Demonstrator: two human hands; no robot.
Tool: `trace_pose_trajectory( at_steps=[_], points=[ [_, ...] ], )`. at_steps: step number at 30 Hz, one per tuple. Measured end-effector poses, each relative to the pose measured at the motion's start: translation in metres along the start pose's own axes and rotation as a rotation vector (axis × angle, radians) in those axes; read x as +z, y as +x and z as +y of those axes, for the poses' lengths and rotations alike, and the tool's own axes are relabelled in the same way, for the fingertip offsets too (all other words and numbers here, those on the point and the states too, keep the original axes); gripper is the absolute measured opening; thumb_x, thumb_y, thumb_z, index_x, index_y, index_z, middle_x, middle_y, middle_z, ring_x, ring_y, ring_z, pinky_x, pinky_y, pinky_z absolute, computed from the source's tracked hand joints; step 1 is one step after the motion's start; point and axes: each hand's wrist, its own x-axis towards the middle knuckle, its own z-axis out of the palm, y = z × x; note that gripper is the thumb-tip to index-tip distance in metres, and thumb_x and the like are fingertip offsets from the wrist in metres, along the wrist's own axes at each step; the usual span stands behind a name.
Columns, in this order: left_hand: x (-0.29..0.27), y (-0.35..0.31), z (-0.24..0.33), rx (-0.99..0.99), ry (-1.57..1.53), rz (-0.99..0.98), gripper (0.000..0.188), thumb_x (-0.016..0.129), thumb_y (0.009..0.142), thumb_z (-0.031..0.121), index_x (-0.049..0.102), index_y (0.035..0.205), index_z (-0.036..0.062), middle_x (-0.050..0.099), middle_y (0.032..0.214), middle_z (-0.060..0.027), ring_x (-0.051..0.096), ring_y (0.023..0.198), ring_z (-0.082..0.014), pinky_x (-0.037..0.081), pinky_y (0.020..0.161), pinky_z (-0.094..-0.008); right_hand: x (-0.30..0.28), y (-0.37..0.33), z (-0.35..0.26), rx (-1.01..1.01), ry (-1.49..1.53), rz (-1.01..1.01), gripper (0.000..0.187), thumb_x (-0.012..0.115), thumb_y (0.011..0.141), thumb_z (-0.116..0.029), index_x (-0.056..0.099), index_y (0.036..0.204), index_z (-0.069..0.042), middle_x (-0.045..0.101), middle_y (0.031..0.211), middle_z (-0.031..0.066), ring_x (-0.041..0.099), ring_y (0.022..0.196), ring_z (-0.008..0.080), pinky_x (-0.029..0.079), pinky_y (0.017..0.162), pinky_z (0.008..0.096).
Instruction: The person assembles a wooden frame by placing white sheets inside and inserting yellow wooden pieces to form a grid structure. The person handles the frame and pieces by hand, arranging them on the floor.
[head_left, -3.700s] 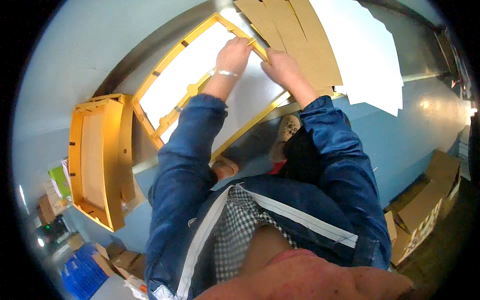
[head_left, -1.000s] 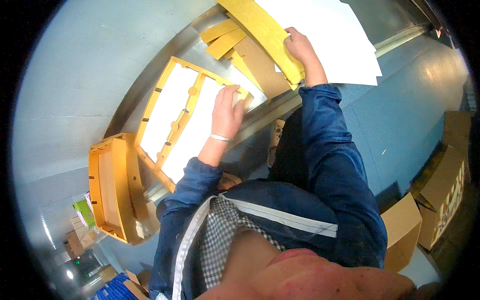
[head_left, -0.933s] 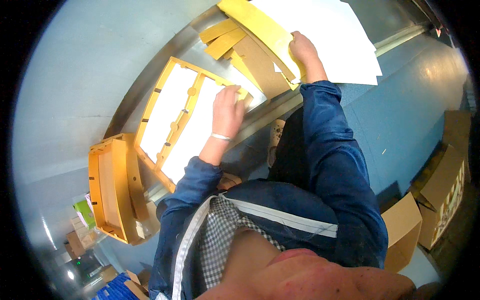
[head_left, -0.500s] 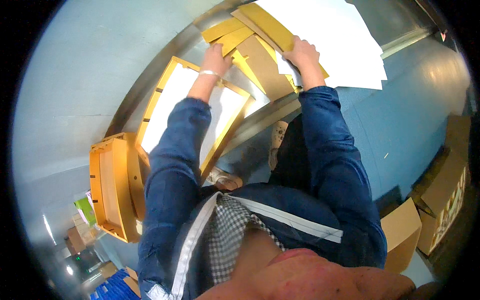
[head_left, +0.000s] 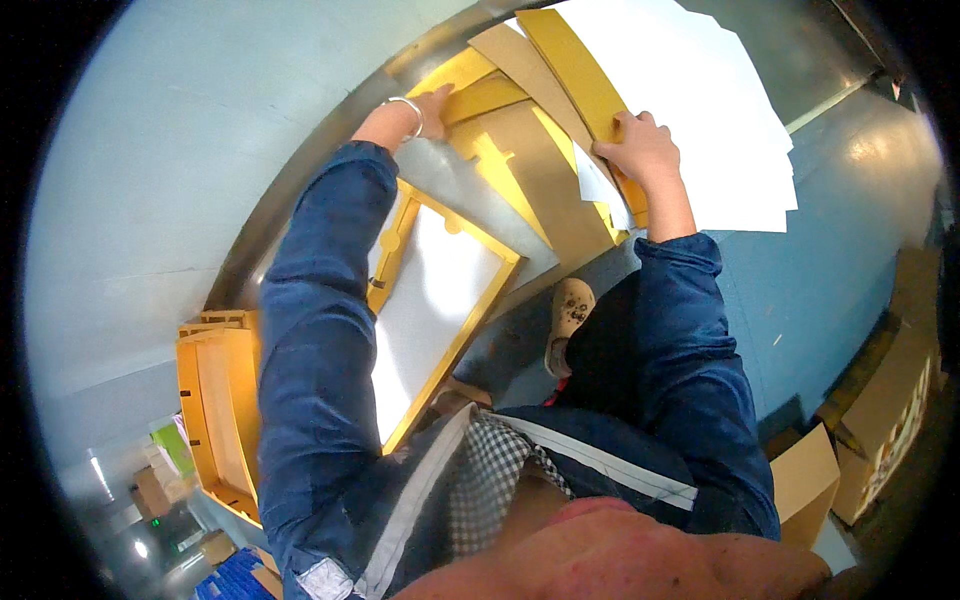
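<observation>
My right hand [head_left: 642, 155] grips the lower part of a long yellow cardboard strip [head_left: 570, 70], thumb on its left side and fingers over its right. Under that strip lies a brown cardboard piece [head_left: 535, 75]. Away to the left, my left hand [head_left: 430, 112], with a pale bracelet at the wrist, closes on the left end of a flat yellow cardboard piece [head_left: 490, 97]; some of its fingertips are hidden. More yellow and brown cardboard lies between the hands. Nearer me, partly behind my left sleeve, is a shallow yellow box tray [head_left: 480, 325] with a white inside.
A fanned stack of white sheets [head_left: 690, 110] covers the table's right part. Several yellow trays [head_left: 222, 410] are stacked at the left. Brown cartons [head_left: 808, 480] stand at the lower right, on the blue floor [head_left: 775, 320] side. My shoe [head_left: 570, 315] shows below the table edge.
My left hand has moved slightly up on the cardboard. My right hand and the yellow strip have shifted right and lower in view. The yellow tray appears lower and turned.
</observation>
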Motion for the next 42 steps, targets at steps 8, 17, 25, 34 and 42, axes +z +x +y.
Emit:
trace_pose_trajectory(
  at_steps=[8, 17, 25, 34, 42],
  points=[
    [0.038, 0.017, -0.015, 0.084, 0.156, 0.520, 0.075, 0.063, 0.082, 0.011, 0.033, 0.151, 0.0151, 0.043, 0.149, -0.0178, 0.051, 0.129, -0.0366, 0.043, 0.105, -0.0455, 0.003, 0.010, -0.005, -0.024, -0.043, 0.003, 0.067, 0.069, 0.073, -0.051, 0.063, 0.131, -0.016, 0.061, 0.127, 0.0141, 0.061, 0.111, 0.0356, 0.056, 0.087, 0.0448],
    [0.022, 0.064, -0.068, 0.039, 0.220, 0.558, 0.089, 0.070, 0.080, 0.023, 0.024, 0.156, 0.0280, 0.044, 0.149, -0.0187, 0.048, 0.132, -0.0386, 0.039, 0.110, -0.0473, 0.006, 0.008, -0.009, -0.033, -0.014, 0.037, 0.062, 0.070, 0.075, -0.047, 0.064, 0.126, -0.013, 0.059, 0.124, 0.0147, 0.059, 0.111, 0.0369, 0.055, 0.087, 0.0470],
    [-0.010, 0.021, -0.026, -0.068, 0.266, 0.538, 0.102, 0.080, 0.069, 0.030, 0.024, 0.154, 0.0349, 0.053, 0.138, -0.0184, 0.051, 0.129, -0.0389, 0.038, 0.106, -0.0569, 0.006, 0.008, -0.006, -0.012, -0.069, 0.042, 0.067, 0.071, 0.074, -0.049, 0.062, 0.131, -0.016, 0.059, 0.126, 0.0132, 0.058, 0.113, 0.0352, 0.057, 0.086, 0.0454],
    [-0.031, -0.144, -0.023, -0.332, 0.339, 0.435, 0.102, 0.085, 0.066, 0.037, 0.032, 0.153, 0.0321, 0.059, 0.130, -0.0135, 0.055, 0.124, -0.0330, 0.039, 0.103, -0.0496, 0.009, 0.005, 0.005, -0.033, 0.017, 0.170, 0.065, 0.075, 0.075, -0.050, 0.064, 0.125, -0.010, 0.053, 0.133, 0.0153, 0.053, 0.119, 0.0351, 0.054, 0.087, 0.0478],
    [0.127, -0.357, -0.011, -0.395, -0.151, 0.823, 0.107, 0.090, 0.061, 0.038, 0.036, 0.151, 0.0135, 0.062, 0.120, -0.0163, 0.061, 0.109, -0.0346, 0.046, 0.095, -0.0492, 0.002, -0.108, -0.094, -0.657, 0.870, -0.542, 0.085, 0.067, 0.086, -0.060, 0.047, 0.137, 0.005, 0.061, 0.125, 0.0226, 0.058, 0.119, 0.0292, 0.047, 0.101, 0.0378]
  ],
)
